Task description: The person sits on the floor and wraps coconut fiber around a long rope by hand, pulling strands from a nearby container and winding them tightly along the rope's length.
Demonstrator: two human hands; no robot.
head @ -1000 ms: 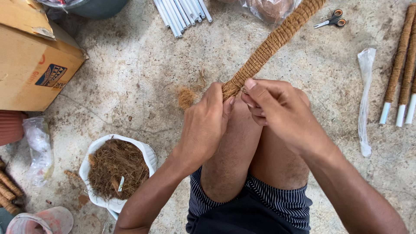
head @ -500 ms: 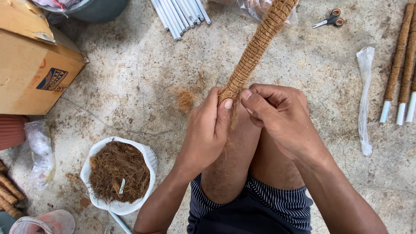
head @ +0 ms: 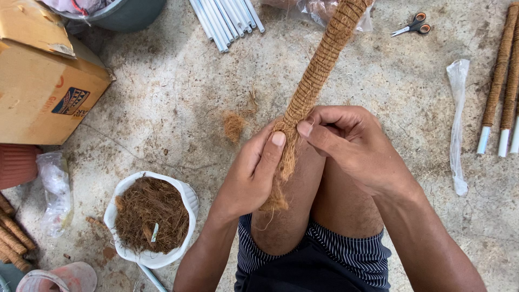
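Bare concrete floor (head: 178, 103) open btwn brown cardboard box (head: 43, 92) & white plastic tubes (head: 227, 19); white fibre-filled bag (head: 153, 220) blocks lower left.

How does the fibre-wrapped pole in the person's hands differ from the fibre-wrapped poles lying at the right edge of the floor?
The held pole is lifted off the floor and slants across the picture; the poles at the right edge lie flat, side by side. The held pole ends in loose, frayed fibre between the left hand and right hand; those on the floor end in bare white tips. All are wound in brown fibre.
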